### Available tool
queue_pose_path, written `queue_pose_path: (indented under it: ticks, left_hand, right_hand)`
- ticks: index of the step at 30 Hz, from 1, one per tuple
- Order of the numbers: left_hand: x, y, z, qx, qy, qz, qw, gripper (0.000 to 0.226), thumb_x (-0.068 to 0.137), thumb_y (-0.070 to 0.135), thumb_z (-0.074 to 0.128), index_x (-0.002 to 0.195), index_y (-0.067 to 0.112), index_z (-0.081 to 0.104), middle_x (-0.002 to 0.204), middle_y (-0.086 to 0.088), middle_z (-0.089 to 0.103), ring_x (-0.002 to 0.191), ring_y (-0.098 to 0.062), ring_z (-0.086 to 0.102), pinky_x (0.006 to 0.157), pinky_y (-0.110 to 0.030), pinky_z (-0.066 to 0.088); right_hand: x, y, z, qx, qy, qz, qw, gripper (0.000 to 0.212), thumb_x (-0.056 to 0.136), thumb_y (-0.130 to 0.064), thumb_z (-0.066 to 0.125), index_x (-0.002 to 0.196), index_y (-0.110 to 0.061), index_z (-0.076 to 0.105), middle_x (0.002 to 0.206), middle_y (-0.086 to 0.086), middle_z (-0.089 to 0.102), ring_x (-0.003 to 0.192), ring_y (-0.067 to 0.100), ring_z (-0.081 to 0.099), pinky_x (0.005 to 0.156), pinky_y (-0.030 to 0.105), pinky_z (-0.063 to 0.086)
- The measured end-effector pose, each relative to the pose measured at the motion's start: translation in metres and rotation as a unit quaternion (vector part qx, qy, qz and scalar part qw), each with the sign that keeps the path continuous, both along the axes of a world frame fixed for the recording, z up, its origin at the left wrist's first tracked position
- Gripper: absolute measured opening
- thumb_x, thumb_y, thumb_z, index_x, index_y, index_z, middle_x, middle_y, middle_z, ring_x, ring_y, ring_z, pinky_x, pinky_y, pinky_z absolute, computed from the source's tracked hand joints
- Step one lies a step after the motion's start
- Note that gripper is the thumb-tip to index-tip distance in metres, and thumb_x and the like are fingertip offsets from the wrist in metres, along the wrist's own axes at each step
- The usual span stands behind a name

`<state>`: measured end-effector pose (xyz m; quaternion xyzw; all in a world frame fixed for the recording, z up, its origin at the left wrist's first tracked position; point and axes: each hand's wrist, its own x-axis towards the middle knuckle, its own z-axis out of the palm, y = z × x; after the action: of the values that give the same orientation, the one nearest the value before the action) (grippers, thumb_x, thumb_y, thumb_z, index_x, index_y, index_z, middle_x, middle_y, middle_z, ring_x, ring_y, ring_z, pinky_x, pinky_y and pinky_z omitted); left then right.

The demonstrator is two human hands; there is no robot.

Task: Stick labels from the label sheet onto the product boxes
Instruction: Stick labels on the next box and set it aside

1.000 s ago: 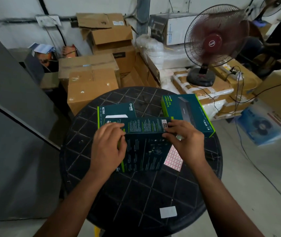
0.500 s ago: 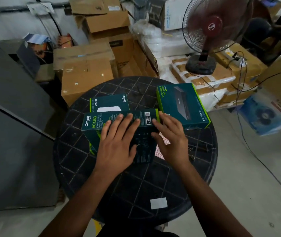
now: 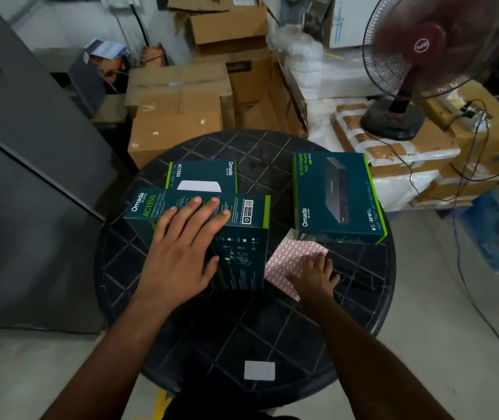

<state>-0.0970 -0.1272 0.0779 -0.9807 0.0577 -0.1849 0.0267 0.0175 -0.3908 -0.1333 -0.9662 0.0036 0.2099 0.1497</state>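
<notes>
A dark teal AC1350 product box (image 3: 242,237) stands on its edge in the middle of the round black table (image 3: 242,328). My left hand (image 3: 181,250) lies flat on its top face with the fingers straight. A second AC1350 box (image 3: 202,177) lies flat just behind it. A larger teal switch box (image 3: 336,198) lies flat to the right. The red-and-white label sheet (image 3: 287,259) lies on the table between the boxes. My right hand (image 3: 312,274) rests on the sheet's near right part, its fingertips on the labels.
A small white label (image 3: 259,370) sits near the table's front edge. Cardboard cartons (image 3: 178,116) are stacked behind the table, a grey cabinet (image 3: 30,177) stands at the left, and a running red fan (image 3: 418,56) with trailing cables stands at the right on wrapped parcels.
The middle box went from lying flat to standing on its edge under my left hand. My right hand left the box and came down onto the label sheet.
</notes>
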Motion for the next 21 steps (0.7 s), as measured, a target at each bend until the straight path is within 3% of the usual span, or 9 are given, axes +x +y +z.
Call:
queue_pose_path:
  ticks: [5, 9, 13, 15, 17, 19, 20, 21]
  left_hand:
    - [0.004, 0.001, 0.001, -0.017, -0.003, 0.005, 1.000, 0.087, 0.076, 0.033, 0.078, 0.152, 0.022, 0.036, 0.161, -0.001, 0.034, 0.148, -0.027, 0.032, 0.122, -0.049, 0.020]
    - [0.008, 0.002, 0.001, -0.023, -0.004, 0.002, 1.000, 0.087, 0.077, 0.032, 0.078, 0.152, 0.022, 0.035, 0.160, -0.001, 0.036, 0.148, -0.027, 0.033, 0.122, -0.049, 0.019]
    - [0.013, 0.007, 0.004, -0.028, 0.007, 0.004, 1.000, 0.087, 0.077, 0.033, 0.078, 0.153, 0.023, 0.035, 0.161, 0.000, 0.035, 0.148, -0.026, 0.031, 0.122, -0.047, 0.017]
    - [0.015, 0.008, 0.006, -0.032, 0.016, -0.003, 0.999, 0.088, 0.077, 0.035, 0.078, 0.153, 0.023, 0.035, 0.161, 0.000, 0.035, 0.148, -0.026, 0.031, 0.122, -0.047, 0.018]
    - [0.016, 0.009, 0.008, -0.027, 0.029, -0.015, 0.999, 0.089, 0.078, 0.038, 0.077, 0.154, 0.025, 0.033, 0.161, 0.002, 0.033, 0.148, -0.025, 0.031, 0.120, -0.047, 0.021]
    - [0.018, 0.013, 0.013, -0.018, 0.047, -0.024, 0.998, 0.089, 0.079, 0.042, 0.075, 0.155, 0.026, 0.031, 0.163, 0.003, 0.031, 0.148, -0.024, 0.031, 0.117, -0.047, 0.024]
    - [0.020, 0.015, 0.017, -0.011, 0.055, -0.029, 0.998, 0.089, 0.080, 0.043, 0.074, 0.156, 0.027, 0.031, 0.163, 0.004, 0.030, 0.148, -0.024, 0.032, 0.114, -0.047, 0.026]
    - [0.022, 0.018, 0.020, -0.005, 0.059, -0.036, 0.998, 0.088, 0.080, 0.045, 0.072, 0.156, 0.027, 0.031, 0.163, 0.005, 0.031, 0.147, -0.024, 0.033, 0.111, -0.046, 0.028]
  right_hand:
    - [-0.003, -0.006, -0.005, 0.001, 0.027, -0.030, 0.999, 0.093, 0.083, -0.065, 0.068, 0.153, -0.020, 0.026, 0.167, 0.018, 0.005, 0.154, 0.041, 0.003, 0.118, 0.069, 0.011]
    - [0.004, -0.008, 0.004, -0.019, 0.008, -0.048, 0.999, 0.110, 0.068, -0.060, 0.084, 0.148, -0.013, 0.026, 0.154, 0.015, 0.032, 0.145, 0.036, 0.028, 0.115, 0.061, 0.030]
    - [0.018, -0.013, 0.005, -0.029, 0.029, -0.101, 0.994, 0.115, 0.060, -0.053, 0.092, 0.146, -0.012, 0.029, 0.148, 0.012, 0.042, 0.141, 0.034, 0.035, 0.114, 0.056, 0.032]
    - [0.018, -0.015, -0.003, -0.028, 0.028, -0.118, 0.992, 0.098, 0.068, -0.050, 0.088, 0.146, -0.016, 0.039, 0.146, 0.011, 0.046, 0.139, 0.033, 0.039, 0.113, 0.055, 0.032]
    - [0.014, -0.015, -0.003, 0.034, 0.002, -0.132, 0.991, 0.054, 0.083, -0.042, 0.076, 0.131, -0.023, 0.058, 0.135, 0.009, 0.054, 0.123, 0.029, 0.052, 0.108, 0.051, 0.042]
    - [0.009, -0.013, 0.014, 0.139, -0.018, -0.144, 0.980, 0.017, 0.092, -0.031, 0.068, 0.107, -0.025, 0.067, 0.119, 0.006, 0.062, 0.098, 0.018, 0.063, 0.090, 0.042, 0.056]
    - [0.008, -0.011, 0.028, 0.186, -0.026, -0.150, 0.971, 0.005, 0.094, -0.026, 0.067, 0.098, -0.026, 0.066, 0.110, 0.004, 0.066, 0.089, 0.014, 0.065, 0.082, 0.036, 0.058]
    - [0.009, -0.010, 0.045, 0.213, -0.046, -0.149, 0.965, 0.006, 0.094, -0.022, 0.067, 0.092, -0.027, 0.064, 0.102, 0.001, 0.069, 0.084, 0.010, 0.067, 0.078, 0.031, 0.058]
